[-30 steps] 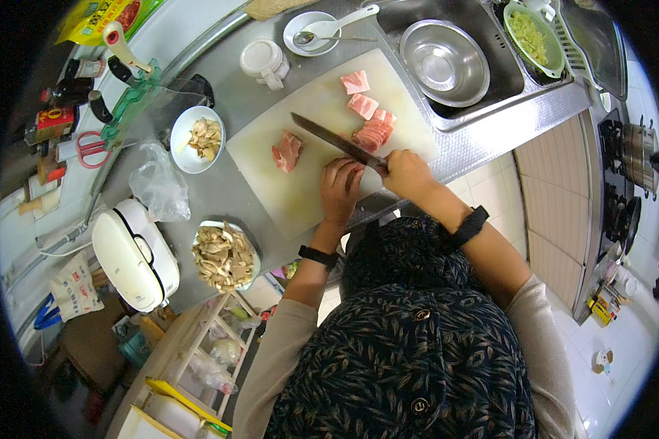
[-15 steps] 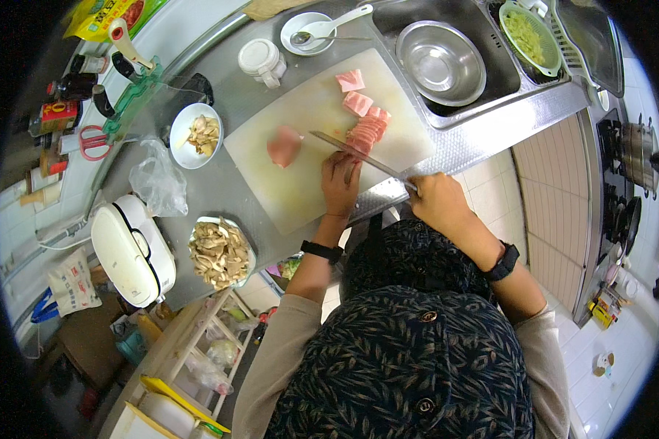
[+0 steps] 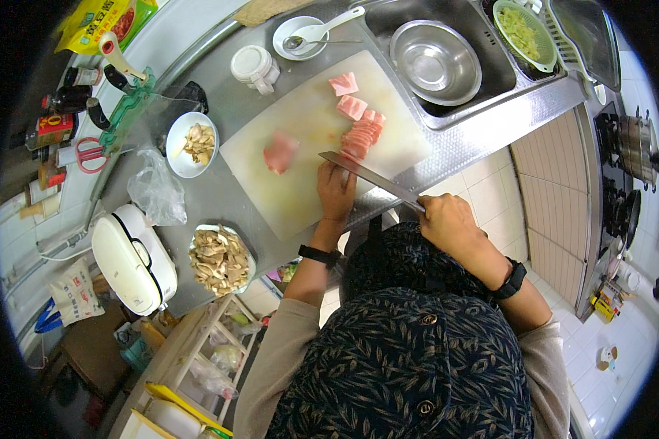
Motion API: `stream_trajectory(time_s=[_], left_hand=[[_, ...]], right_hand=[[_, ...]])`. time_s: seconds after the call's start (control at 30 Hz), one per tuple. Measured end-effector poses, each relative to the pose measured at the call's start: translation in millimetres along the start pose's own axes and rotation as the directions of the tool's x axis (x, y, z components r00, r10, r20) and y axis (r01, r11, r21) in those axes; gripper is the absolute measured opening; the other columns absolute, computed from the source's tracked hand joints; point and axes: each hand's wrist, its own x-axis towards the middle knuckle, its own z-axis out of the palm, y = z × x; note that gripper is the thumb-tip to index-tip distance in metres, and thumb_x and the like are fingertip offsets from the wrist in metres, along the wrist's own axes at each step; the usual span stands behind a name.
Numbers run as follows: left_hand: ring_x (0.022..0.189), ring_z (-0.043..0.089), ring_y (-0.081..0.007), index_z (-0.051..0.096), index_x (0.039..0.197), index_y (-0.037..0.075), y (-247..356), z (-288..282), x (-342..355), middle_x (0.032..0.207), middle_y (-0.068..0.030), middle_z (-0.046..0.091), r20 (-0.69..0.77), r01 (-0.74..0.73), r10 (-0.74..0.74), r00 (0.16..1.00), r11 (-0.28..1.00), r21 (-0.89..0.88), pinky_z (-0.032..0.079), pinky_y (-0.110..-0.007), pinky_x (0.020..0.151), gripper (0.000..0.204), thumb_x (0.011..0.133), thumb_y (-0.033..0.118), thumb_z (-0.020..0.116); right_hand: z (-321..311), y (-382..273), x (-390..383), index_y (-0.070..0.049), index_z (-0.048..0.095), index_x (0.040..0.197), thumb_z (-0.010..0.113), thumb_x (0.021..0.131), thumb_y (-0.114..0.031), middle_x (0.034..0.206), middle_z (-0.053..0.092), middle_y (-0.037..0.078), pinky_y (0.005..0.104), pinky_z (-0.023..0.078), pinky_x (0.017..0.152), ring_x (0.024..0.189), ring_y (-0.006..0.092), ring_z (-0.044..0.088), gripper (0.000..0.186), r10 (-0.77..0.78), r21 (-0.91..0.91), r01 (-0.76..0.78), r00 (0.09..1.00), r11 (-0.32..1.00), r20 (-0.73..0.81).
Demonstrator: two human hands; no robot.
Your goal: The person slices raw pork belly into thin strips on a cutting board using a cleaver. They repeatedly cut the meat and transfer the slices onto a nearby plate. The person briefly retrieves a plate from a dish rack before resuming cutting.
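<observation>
On the white cutting board (image 3: 271, 194), a row of thin pink meat slices (image 3: 360, 136) lies right of the middle, with two separate chunks just beyond it. My right hand (image 3: 452, 225) is wrapped round the handle of a kitchen knife (image 3: 377, 182). The blade points left, crossing the near end of the row beside my left fingertips. My left hand (image 3: 335, 192) has its fingers bent down on the meat's near end, and the knife and fingers partly hide what they press. Another piece of meat (image 3: 281, 153) sits apart on the board's left side.
Left of the board are a bowl of pale chopped pieces (image 3: 181, 167), a plastic bag (image 3: 156, 192), a container of mushrooms (image 3: 220, 258) and a white appliance (image 3: 130, 257). Beyond are a lidded jar (image 3: 253, 67) and a bowl with spoons (image 3: 280, 38). A metal basin (image 3: 436, 62) stands in the sink.
The knife has come nearer to me, its tip shifting slightly right and down. My right hand has moved a little down and right. My left fingers stay at the meat.
</observation>
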Motion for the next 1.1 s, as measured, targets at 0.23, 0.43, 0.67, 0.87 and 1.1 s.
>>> stream_trajectory(time_s=[0.23,0.43,0.67,0.87,1.1], left_hand=[[0.093,0.053,-0.0356,0.059,0.098,0.001,0.4,-1.8,2.2,0.101,-0.0163,0.056,-0.013,-0.041,0.041,0.999,0.999,-0.016,0.044,-0.043,0.082,0.026,0.074,0.007,0.066],[0.088,0.054,-0.0353,0.058,0.089,0.002,0.7,-3.6,4.3,0.096,-0.0147,0.056,-0.006,-0.055,0.055,0.998,0.998,0.014,0.045,-0.043,0.078,0.018,0.074,0.007,0.066],[0.087,0.054,-0.0351,0.058,0.087,0.002,0.2,-3.0,2.7,0.092,-0.0138,0.057,-0.024,-0.047,0.047,0.999,0.999,0.006,0.045,-0.043,0.078,0.018,0.074,0.009,0.068],[0.088,0.053,-0.0346,0.059,0.090,0.002,-3.4,3.2,0.5,0.093,-0.0141,0.057,-0.034,-0.051,0.052,0.998,0.998,0.035,0.045,-0.043,0.079,0.018,0.075,0.008,0.067],[0.096,0.053,-0.0373,0.059,0.098,0.000,3.1,-2.1,1.1,0.100,-0.0190,0.056,0.020,0.020,-0.020,1.000,1.000,-0.021,0.044,-0.045,0.084,0.023,0.079,0.011,0.065]], right_hand=[[7.3,-9.0,22.5,-0.001,0.065,0.077,0.056,0.073,-0.010,0.067,0.061,0.023,0.0442,0.051,0.063,0.064,0.0392,0.061,0.014,-0.002,0.000,0.002,1.000,1.000,0.027],[14.4,-15.2,43.1,0.002,0.060,0.068,0.057,0.070,-0.011,0.069,0.062,0.022,0.0443,0.052,0.062,0.066,0.0372,0.063,0.013,-0.035,0.013,0.035,0.999,0.999,0.000],[16.0,-22.6,60.6,0.001,0.062,0.072,0.059,0.071,-0.012,0.071,0.063,0.021,0.0432,0.053,0.064,0.069,0.0366,0.064,0.014,-0.027,-0.080,0.037,0.991,0.996,0.130],[29.8,-33.8,84.5,-0.002,0.065,0.074,0.062,0.070,-0.016,0.077,0.065,0.019,0.0412,0.054,0.066,0.072,0.0332,0.066,0.016,-0.004,-0.069,0.009,0.997,0.998,0.077],[37.4,-37.9,92.8,-0.001,0.065,0.075,0.060,0.070,-0.016,0.075,0.064,0.021,0.0434,0.052,0.068,0.072,0.0369,0.064,0.017,-0.084,0.002,0.084,0.996,0.996,-0.031]])
